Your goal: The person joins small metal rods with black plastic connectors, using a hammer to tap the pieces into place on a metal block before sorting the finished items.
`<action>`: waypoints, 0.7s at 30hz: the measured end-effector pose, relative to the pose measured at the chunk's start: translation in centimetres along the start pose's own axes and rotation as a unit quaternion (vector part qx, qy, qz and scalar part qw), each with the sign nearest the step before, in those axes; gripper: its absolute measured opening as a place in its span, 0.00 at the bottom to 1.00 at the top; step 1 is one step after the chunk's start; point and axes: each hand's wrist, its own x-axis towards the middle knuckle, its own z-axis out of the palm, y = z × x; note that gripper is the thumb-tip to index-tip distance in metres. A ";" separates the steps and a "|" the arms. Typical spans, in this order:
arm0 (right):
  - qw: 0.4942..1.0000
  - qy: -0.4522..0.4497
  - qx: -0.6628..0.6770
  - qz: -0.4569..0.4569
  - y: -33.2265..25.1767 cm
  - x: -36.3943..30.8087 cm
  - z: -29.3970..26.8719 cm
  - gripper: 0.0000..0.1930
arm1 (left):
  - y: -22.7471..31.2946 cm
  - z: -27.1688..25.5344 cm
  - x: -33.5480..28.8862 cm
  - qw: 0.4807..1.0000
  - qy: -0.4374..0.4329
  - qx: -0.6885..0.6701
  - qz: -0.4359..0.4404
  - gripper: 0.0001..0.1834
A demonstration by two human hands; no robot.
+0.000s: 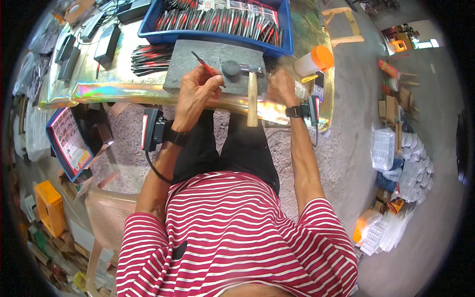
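Note:
My left hand [199, 88] is closed around a slim black-and-red pen-like stick [204, 65], its dark tip pointing up and left over the front of a grey stone slab [185, 62]. A hammer [253, 94] lies on the slab, its wooden handle reaching past the front edge. Beside its head sits a round black piece [230, 69]. Off the slab's right side, my right hand [283, 88] rests low at the table with its fingers drawn together. Whatever they may hold is hidden. A bundle of similar black-and-red sticks [151, 59] lies left of the slab.
Behind the slab stands a blue crate [213, 38] packed with rows of these sticks. A clear jar with an orange lid [322, 57] is beyond my right hand. Dark boxes [107, 43] with cables occupy the far left of the shiny gold-covered table [123, 91]. A plastic chair [113, 210] stands lower left.

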 end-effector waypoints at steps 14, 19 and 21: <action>0.805 -0.016 0.551 0.221 -7.3 1.1 -7.4 0.04 | -0.1 0.6 1.4 0.983 0.010 -0.172 -0.069 0.08; 0.746 -0.052 0.642 0.170 -12.0 1.0 -9.2 0.05 | 0.2 0.9 1.5 0.966 0.001 -0.239 -0.098 0.08; 0.735 -0.055 0.656 0.163 -13.2 1.1 -9.5 0.05 | 0.1 1.0 1.4 0.961 -0.004 -0.258 -0.104 0.08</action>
